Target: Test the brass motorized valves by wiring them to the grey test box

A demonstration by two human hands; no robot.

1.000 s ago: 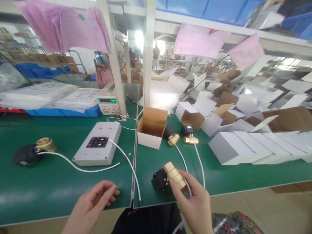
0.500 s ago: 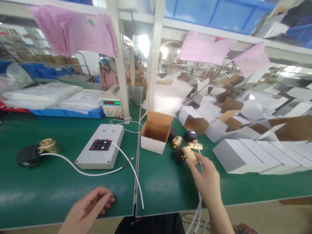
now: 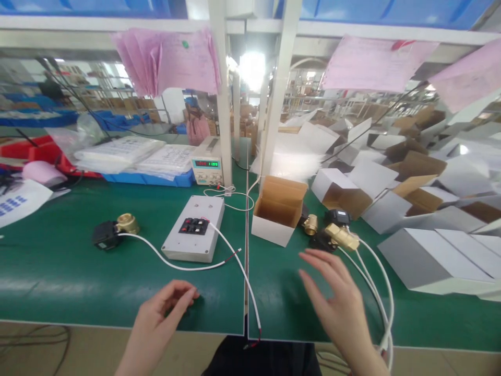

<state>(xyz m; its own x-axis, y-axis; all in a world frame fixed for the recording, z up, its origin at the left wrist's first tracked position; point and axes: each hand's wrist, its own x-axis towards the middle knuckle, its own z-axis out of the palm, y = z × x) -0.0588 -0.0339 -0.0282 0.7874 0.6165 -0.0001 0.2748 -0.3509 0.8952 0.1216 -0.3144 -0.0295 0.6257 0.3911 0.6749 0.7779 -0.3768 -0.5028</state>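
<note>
My right hand (image 3: pixel 336 297) hovers over the green bench (image 3: pixel 78 277) with fingers spread and nothing in it. Just beyond its fingertips lies a brass valve with a black actuator (image 3: pixel 336 237), its white cable (image 3: pixel 381 292) looping back past my wrist. Two more valves (image 3: pixel 311 224) lie beside an open cardboard box (image 3: pixel 278 210). My left hand (image 3: pixel 162 313) rests near the front edge, fingers curled with the tips on the mat; nothing visible in it. A loose white lead with a red tip (image 3: pixel 250 308) runs between my hands from the grey test box (image 3: pixel 194 235).
Another brass valve (image 3: pixel 113 232) lies at the left, wired toward the test box. A power supply with a green display (image 3: pixel 207 166) stands behind. Many white and brown cartons (image 3: pixel 410 193) pile up on the right. Pink papers (image 3: pixel 172 60) hang from the shelf.
My right hand carried the valve forward, set it down by the other valves and let go; it has drawn back, open. The view shifted rightward. The left hand stayed put.
</note>
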